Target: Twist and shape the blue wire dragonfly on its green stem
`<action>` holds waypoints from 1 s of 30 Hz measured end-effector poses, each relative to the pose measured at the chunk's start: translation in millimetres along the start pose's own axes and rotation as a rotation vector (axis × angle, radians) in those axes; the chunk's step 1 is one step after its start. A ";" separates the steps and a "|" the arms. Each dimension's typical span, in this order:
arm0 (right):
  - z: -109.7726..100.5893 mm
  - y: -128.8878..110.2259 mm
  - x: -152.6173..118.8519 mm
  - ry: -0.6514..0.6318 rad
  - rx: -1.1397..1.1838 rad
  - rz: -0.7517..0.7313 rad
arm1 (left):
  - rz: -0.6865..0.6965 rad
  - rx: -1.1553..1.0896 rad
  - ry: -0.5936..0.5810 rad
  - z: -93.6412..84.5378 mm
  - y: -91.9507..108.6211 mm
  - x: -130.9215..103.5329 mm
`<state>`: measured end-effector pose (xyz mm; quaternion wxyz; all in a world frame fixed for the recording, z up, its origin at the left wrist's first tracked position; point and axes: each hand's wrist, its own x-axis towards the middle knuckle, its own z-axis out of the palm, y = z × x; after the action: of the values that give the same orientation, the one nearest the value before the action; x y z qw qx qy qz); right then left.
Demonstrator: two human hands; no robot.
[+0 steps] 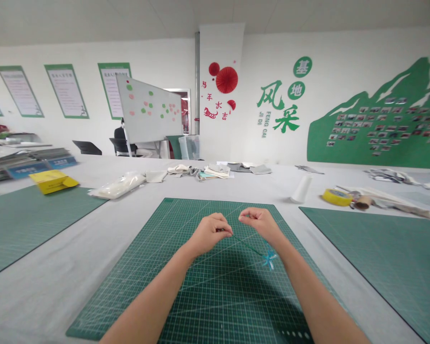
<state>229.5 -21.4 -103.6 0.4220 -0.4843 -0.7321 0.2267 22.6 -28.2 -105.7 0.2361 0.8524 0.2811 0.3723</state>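
Observation:
My left hand [210, 232] pinches one end of a thin green stem [249, 246] above the green cutting mat [186, 267]. The stem slants down to the right and ends in a blue flower-shaped piece [268, 259] with narrow, spread petals, close beside my right forearm. Slightly higher and to the right, my right hand [261, 223] has thumb and fingers closed in a pinch. Whatever is between those fingertips, if anything, is too small to make out. A small gap separates the two hands.
More cutting mats lie left [39, 220] and right [376, 248]. Further back are a yellow box [53, 181], a plastic-wrapped bundle [120, 186], fabric scraps [215, 172], a white cone [301, 189] and a yellow tape roll [337, 197]. Stacked papers [7, 162] stand far left.

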 end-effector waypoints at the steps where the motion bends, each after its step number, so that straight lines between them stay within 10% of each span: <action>1: -1.0 3.4 0.9 -0.029 0.066 0.028 | -0.016 -0.043 -0.006 -0.7 1.0 0.1; 11: 24.5 16.0 3.3 -0.154 0.388 0.265 | -0.120 -0.248 0.071 -2.3 -6.2 0.7; 22: 59.4 -6.1 -7.8 -0.189 0.114 0.059 | -0.264 -0.065 0.407 1.9 -32.5 1.9; 30: 50.8 -26.5 -12.0 -0.130 0.093 -0.048 | -0.220 0.203 0.388 4.9 -27.1 -0.7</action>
<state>175.3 -39.7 -116.2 0.4012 -0.4306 -0.7580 0.2811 17.7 -9.8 -125.6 0.1300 0.7486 0.4481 0.4711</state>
